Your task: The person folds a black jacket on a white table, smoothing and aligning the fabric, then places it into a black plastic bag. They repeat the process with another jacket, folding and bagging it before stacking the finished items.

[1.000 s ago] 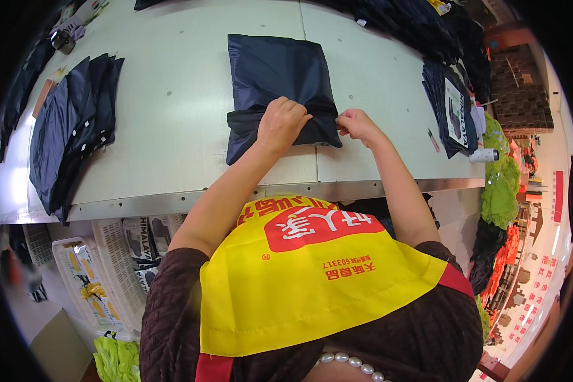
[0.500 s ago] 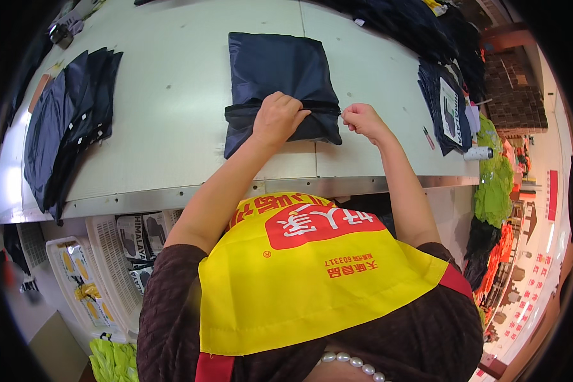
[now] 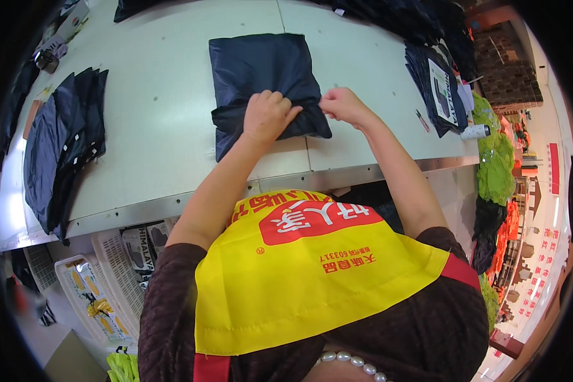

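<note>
Worktable (image 3: 153, 146), one: pale top with dark specks, a seam across it, metal strip along the near edge. Apron (image 3: 286, 286), one: yellow, red straps, printed, worn over a brown textured top. Dark fabric heap (image 3: 388, 22), one: at the table's far right. Fan of dark pieces (image 3: 63, 149), one: overlapping, on the left, small white tags showing. Navy fabric piece (image 3: 261, 63), one: roughly square, centred on the table before the person, its nearer part bunched into folds. Lime-green heap (image 3: 495, 165), one: beyond the table's right end. Dark stack (image 3: 420, 73), one: right side, white printed label on top. Left hand (image 3: 265, 116): laid on the navy folds, fingers curled, thumb outstretched; whether it grips cannot be told. Right hand (image 3: 346, 106): at the piece's right edge, fingertips pinched together, their contents too small to tell. White cylinder (image 3: 475, 132), one: lying just beside the stack. Slim red tool (image 3: 422, 120), one: left of the stack.
</note>
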Available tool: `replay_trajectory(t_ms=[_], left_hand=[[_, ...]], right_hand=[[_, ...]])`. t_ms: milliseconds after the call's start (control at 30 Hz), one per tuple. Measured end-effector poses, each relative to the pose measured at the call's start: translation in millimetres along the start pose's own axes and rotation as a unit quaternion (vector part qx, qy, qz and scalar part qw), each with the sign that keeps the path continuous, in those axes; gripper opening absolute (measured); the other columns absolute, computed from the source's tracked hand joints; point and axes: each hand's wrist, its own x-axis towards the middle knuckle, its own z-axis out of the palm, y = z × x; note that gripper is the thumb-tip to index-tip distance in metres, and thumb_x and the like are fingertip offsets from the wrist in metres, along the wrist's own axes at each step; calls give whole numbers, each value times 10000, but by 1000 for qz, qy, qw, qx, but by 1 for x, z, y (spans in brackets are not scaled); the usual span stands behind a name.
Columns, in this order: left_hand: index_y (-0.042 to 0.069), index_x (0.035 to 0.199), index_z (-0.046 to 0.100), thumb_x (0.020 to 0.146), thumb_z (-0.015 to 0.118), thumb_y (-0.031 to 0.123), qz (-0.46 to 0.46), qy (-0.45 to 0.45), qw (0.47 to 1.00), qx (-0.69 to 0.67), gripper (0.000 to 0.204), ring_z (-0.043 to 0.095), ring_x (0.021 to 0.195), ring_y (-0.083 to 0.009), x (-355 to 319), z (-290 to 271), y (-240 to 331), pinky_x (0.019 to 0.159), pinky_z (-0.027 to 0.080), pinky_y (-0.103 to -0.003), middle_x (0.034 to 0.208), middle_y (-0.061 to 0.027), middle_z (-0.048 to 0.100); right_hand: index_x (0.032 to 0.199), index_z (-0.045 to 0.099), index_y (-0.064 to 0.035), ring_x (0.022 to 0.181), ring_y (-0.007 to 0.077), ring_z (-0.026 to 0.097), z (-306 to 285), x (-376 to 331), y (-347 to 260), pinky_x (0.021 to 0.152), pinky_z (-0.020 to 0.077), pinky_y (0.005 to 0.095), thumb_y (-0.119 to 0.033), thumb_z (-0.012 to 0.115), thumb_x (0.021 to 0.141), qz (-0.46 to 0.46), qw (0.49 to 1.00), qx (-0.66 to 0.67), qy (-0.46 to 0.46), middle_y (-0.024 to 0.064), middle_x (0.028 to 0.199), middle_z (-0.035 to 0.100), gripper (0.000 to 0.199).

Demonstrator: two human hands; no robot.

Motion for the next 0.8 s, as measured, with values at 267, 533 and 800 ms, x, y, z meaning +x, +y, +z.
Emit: replay_trajectory(t_ms=[267,533,800], left_hand=[[109,806,628,723,717,341,-51,-25,997,-45,262,561,789,-229,7,-4,10,658,429,-347,766,-42,572],[102,859,694,724,712,287,-117,-123,974,-152,230,590,824,-248,30,12,35,692,459,-351,871,-35,655],[47,768,656,741,694,252,-117,-204,967,-98,210,584,754,-263,36,8,51,651,460,-359,774,-85,625]], right_hand=[[696,563,-47,583,100,527,-13,-4,-5,465,383,258,-151,585,698,53,998,19,29,38,655,573,106],[656,550,-58,532,97,460,-15,-6,-4,442,341,270,-152,601,681,50,996,73,-1,21,592,517,110],[699,590,-57,548,95,428,-8,-7,7,482,336,253,-102,581,715,42,990,134,-33,22,635,536,49]])
